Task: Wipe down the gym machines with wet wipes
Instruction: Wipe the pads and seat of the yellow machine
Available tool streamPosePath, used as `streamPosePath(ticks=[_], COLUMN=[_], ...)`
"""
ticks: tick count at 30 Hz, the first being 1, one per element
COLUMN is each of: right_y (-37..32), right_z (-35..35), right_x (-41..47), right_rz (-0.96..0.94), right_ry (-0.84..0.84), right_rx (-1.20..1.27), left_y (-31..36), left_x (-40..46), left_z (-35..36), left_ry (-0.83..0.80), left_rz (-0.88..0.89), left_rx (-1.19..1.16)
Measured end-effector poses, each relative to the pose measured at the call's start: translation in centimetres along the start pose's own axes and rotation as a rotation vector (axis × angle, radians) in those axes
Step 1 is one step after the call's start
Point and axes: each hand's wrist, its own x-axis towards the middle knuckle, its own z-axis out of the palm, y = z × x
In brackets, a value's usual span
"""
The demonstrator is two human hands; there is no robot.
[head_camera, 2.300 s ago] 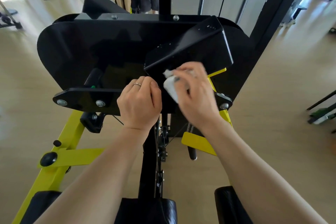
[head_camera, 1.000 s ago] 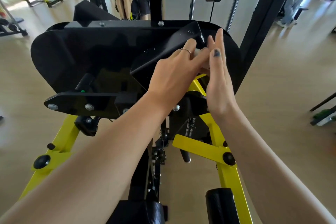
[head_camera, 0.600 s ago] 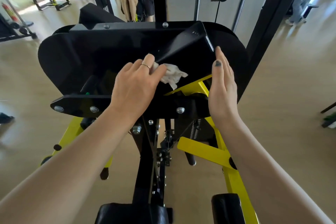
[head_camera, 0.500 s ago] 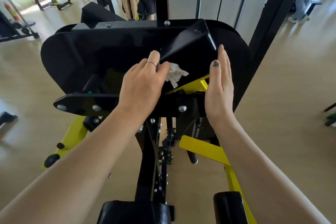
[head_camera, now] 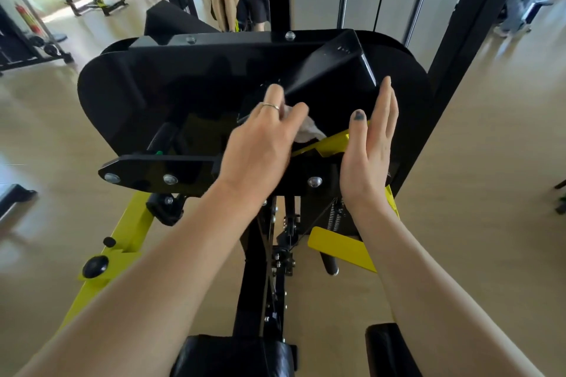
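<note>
Your left hand [head_camera: 260, 147] presses wet wipe [head_camera: 307, 131] onto black machine shroud [head_camera: 159, 89], fingers straight; your right hand [head_camera: 372, 147] flat, fingers together, holding nothing.

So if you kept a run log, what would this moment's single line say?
step: wiping black guard plate | left hand: presses wet wipe on plate | right hand: open, flat beside angled bracket

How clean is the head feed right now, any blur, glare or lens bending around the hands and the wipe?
Head view: left hand slightly motion-smeared over the wipe; right hand sharper; glossy black plate shows a soft sheen, no harsh glare; wide-angle lens bows the frame edges; background gym is bright and soft.
</note>
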Motion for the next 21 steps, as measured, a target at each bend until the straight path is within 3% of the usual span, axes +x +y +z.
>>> streamPosePath(ticks=[5, 9, 21], right_y=[-0.2, 0.1, 0.6], right_z=[0.4, 0.5, 1.3], right_x=[0.1, 0.2, 0.2], right_rz=[0.003, -0.006, -0.072], right_ry=[0.014, 0.025, 0.074], right_rx=[0.017, -0.002, -0.088], left_y=[-3.2, -3.5, -3.8], left_x=[-1.6, -1.5, -2.1], left_z=[-1.1, -0.9, -0.8], left_ry=[0.023, 0.028, -0.018], left_rz=[-0.343, -0.538, -0.483], left_rx=[-0.056, -0.281, -0.345])
